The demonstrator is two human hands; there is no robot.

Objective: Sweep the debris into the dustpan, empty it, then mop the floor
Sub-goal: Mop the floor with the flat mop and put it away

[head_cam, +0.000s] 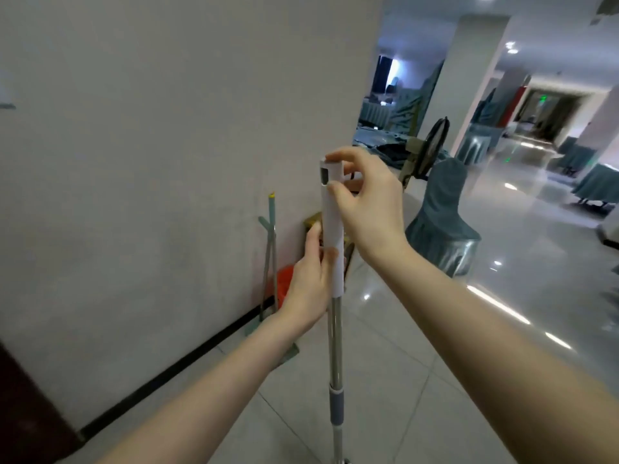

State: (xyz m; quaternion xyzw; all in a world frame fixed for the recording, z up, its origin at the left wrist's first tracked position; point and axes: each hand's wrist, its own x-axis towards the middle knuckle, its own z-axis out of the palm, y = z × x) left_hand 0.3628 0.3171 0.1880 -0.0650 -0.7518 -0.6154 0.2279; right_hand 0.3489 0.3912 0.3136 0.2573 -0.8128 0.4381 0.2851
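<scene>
A mop handle (335, 333) stands upright in front of me, a steel tube with a white grip on top and a grey collar lower down. Its head is out of view below the frame. My left hand (310, 283) wraps around the lower part of the white grip. My right hand (363, 199) pinches the top end of the grip between thumb and fingers. A green broom with its dustpan (272, 259) leans against the white wall behind the mop, beside something orange-red (284, 283).
A white wall (150, 145) with a black skirting runs along the left. Glossy grey floor tiles (418, 363) stretch ahead. A chair with a teal cover (442, 216) and a standing fan (432, 145) are at the wall's corner. More covered chairs and tables fill the hall at right.
</scene>
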